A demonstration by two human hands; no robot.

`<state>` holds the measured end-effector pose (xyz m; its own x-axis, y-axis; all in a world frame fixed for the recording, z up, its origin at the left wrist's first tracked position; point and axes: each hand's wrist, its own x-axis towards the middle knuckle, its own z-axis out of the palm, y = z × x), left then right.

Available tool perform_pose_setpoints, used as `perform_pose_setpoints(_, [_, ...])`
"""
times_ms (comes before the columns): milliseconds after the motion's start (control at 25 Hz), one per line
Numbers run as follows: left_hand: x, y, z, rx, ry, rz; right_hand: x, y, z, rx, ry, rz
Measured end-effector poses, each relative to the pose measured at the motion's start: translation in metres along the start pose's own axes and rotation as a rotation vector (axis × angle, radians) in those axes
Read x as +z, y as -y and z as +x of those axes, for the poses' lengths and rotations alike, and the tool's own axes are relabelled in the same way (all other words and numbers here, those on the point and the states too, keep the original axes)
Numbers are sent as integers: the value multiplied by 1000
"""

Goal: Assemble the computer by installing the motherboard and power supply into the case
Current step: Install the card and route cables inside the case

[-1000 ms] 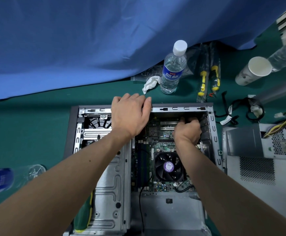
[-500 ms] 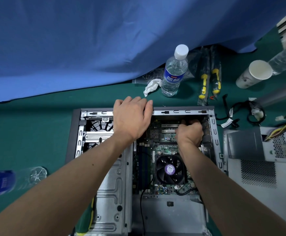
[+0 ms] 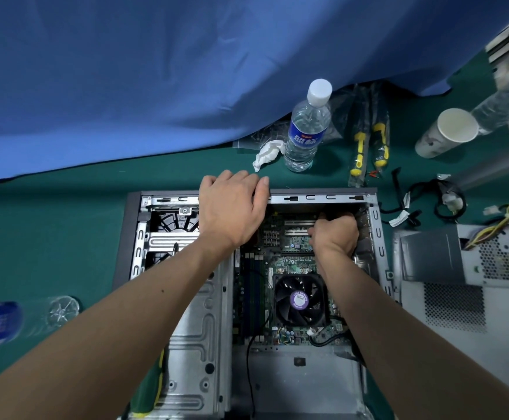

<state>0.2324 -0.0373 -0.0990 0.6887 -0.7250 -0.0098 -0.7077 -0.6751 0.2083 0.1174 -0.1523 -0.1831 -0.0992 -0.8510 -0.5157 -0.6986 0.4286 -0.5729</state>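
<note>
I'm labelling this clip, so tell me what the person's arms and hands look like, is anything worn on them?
Both forearms are bare right to the frame's edge: no sleeves show. The left hand and right hand carry no gloves, and no watch, ring or wristband is visible.

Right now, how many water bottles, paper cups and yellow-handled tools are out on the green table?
Water bottles: 3 — upright, lying at left, blurred at right edge
Paper cups: 1
Yellow-handled tools: 2
Total: 6
</note>
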Motion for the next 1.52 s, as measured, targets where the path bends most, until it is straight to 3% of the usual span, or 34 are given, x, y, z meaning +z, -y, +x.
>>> perform_pose_setpoints(400, [4,0,1,9,-15,13,-7,4,-3,-86,-76,-113])
perform_pose_setpoints(680, [5,1,-1,14,-24,3,-8,4,0,-11,-51,-81])
perform_pose_setpoints(1000, [8,4,1,19,-30,-8,-6,3,-6,-59,-70,-142])
perform_pose_setpoints(1240, [5,5,1,17,-37,-13,-40,11,-49,-213,355,-252])
perform_pose_setpoints(1320, [4,5,1,19,-45,-9,-65,14,-62,-362,471,-297])
perform_pose_setpoints(1400, [5,7,2,19,-53,-4,-97,28,-65,-619,408,-290])
perform_pose_setpoints(1520, [4,5,2,22,-45,5,-121,67,-40,-944,114,-316])
